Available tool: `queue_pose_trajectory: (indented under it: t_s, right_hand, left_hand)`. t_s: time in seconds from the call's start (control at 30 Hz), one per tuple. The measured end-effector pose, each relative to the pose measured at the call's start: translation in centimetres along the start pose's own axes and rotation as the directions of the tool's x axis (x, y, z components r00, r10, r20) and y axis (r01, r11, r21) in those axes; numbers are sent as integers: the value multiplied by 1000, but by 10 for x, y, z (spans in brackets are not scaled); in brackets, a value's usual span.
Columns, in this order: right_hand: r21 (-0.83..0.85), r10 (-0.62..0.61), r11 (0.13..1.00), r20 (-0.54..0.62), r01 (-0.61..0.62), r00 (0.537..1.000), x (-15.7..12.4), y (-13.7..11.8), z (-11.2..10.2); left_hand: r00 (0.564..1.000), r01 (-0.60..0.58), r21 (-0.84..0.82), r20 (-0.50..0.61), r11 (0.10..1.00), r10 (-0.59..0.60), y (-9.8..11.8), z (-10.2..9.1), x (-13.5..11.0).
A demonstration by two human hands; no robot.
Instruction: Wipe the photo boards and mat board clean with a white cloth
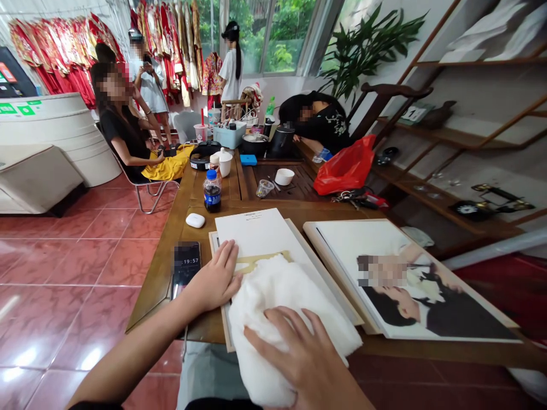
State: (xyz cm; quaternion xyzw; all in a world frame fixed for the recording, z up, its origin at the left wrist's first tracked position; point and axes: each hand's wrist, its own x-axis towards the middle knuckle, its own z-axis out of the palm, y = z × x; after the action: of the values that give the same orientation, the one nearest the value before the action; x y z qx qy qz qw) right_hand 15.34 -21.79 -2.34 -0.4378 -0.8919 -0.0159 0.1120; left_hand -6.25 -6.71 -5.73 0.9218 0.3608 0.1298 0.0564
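Note:
An open photo album point(252, 228) lies on the table's near side. Its white page carries small print near the top and a tan patterned band lower down. My left hand point(220, 276) rests flat on the page's left edge, fingers stretched out and holding nothing. A thick white cloth point(290, 285) covers the page's lower part and hangs over the table edge. My right hand point(303, 353) grips the cloth from above, its fingers curved and pressed into it. On the right a large photo print on a board point(427, 285) shows people in dark clothes.
Left of the album lie a phone point(186, 265) and a white earbud case point(195, 220). Beyond stand a cola bottle point(212, 192), a small white bowl point(284, 176) and a red plastic bag point(346, 168). One person sits left; another leans on the table; others stand behind.

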Motion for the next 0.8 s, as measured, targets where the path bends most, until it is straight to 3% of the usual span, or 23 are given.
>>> queue_pose_trajectory:
  t_s: [0.13, 0.4, 0.67, 0.8]
  right_hand:
    - [15, 8, 1000, 48, -9, 999, -2, -2, -1]
    - [52, 171, 983, 100, -176, 980, 35, -1, -2]
    - [-20, 56, 998, -38, -57, 998, -6, 3, 4]
    - [-61, 86, 994, -84, -92, 993, -1, 7, 7]
  left_hand:
    - [1000, 5, 5, 11, 1000, -5, 1, -1, 1]
    - [995, -37, 61, 92, 997, 31, -2, -5, 0]
    - [1000, -10, 9, 20, 1000, 10, 2, -3, 1]
    - [1000, -11, -1, -1, 1000, 11, 0, -1, 0]
